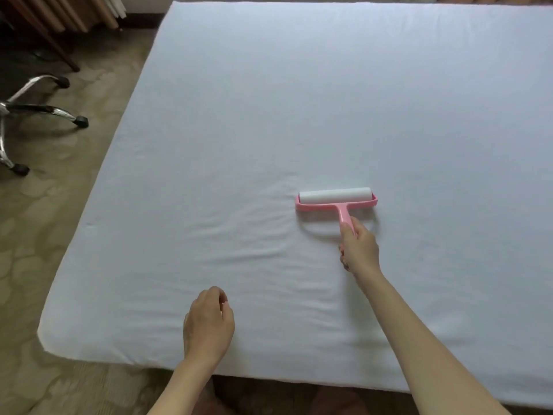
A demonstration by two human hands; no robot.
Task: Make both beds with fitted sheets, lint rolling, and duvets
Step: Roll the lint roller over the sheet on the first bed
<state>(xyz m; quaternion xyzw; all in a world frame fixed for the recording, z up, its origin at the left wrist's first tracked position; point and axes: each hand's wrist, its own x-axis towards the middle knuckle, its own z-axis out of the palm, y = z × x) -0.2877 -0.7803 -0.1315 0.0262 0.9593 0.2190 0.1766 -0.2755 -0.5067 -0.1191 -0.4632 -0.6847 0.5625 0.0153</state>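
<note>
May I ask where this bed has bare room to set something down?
Free: the far half of the fitted sheet beyond the lint roller, and the stretch right of the right hand. Crowded: the near middle, between left hand and roller.

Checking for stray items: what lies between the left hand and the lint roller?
Only wrinkled sheet separates left hand and lint roller; head view.

Right hand point(359, 247) gripping the pink handle of the lint roller point(336, 199); white roll lying on the fitted sheet point(269, 100) just beyond the knuckles. Left hand point(208, 323) hovering near the bed's front edge, fingers loosely curled, holding nothing. Wrinkles running between the hands.
</note>
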